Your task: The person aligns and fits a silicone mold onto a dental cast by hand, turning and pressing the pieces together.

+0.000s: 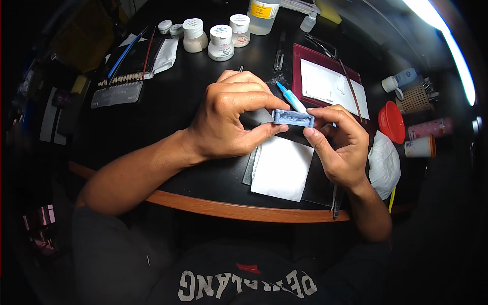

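Observation:
Between my two hands is a small blue-grey dental model [293, 119], a narrow block with an uneven, tooth-like relief along its side. My left hand [223, 114] pinches its left end with thumb and index finger. At the other end, the thumb and fingertips of my right hand [343, 145] close on it. Just behind the model lies a blue and white tube [292, 97], partly covered by the model and my fingers. Below the hands a folded white tissue [282, 170] lies on the black table [213, 180].
Powder jars [221, 44] and a large clear bottle [263, 18] stand at the back. A maroon tray [303, 56] holds white sheets and a brush. A tooth shade guide [117, 94] lies left. To the right are a red bowl [390, 122] and crumpled white tissue [384, 165].

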Available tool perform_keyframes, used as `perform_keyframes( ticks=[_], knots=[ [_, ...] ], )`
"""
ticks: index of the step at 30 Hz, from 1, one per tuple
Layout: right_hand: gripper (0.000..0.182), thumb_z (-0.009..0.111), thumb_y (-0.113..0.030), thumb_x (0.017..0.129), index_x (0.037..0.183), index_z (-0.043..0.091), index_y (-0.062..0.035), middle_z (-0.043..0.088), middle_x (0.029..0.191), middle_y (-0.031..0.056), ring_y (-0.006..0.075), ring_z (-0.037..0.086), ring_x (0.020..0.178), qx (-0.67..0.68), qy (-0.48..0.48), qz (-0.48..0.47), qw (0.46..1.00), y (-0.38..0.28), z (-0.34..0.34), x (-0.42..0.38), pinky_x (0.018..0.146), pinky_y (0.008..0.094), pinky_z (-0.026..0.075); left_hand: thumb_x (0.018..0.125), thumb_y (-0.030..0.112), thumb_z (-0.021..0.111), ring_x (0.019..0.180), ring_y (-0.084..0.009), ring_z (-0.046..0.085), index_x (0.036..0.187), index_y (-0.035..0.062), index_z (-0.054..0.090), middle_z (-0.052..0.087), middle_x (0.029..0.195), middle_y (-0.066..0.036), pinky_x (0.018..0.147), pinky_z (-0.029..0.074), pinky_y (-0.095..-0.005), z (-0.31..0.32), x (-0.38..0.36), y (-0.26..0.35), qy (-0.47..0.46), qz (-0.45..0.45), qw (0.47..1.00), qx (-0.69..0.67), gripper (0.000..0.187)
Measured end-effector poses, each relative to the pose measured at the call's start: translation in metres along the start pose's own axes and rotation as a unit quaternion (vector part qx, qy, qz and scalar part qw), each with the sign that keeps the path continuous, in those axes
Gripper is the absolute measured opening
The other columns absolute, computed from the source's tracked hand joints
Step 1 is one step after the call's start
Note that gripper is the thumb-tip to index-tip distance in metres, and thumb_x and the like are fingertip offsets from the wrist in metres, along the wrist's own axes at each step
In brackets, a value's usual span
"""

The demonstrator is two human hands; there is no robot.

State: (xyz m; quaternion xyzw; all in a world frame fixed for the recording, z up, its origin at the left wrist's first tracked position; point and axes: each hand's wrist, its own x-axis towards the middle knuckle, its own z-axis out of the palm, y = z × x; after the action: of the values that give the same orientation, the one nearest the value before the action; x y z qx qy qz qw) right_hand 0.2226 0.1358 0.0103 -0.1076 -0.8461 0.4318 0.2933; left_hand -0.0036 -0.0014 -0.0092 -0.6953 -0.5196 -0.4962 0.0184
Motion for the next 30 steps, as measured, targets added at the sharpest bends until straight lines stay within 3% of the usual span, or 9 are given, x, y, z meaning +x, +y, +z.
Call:
perform_keyframes(
  ticks=[30],
  knots=[
    [0.028,0.081,0.003,0.092,0.120,0.076,0.0045,0.072,0.104,0.0104,0.0128,0.071,0.093,-0.002,0.011,-0.005,1.000,-0.0008,0.0018,-0.0015,0.073,0.0234,0.057,0.076,0.012,0.097,0.094,-0.0212,0.076,0.102,0.0067,0.085,0.082,0.091,-0.007,0.089,0.053,-0.0353,0.0006,-0.0004,-0.0006,0.000,0.000,1.000,-0.012,0.029]
  ],
)
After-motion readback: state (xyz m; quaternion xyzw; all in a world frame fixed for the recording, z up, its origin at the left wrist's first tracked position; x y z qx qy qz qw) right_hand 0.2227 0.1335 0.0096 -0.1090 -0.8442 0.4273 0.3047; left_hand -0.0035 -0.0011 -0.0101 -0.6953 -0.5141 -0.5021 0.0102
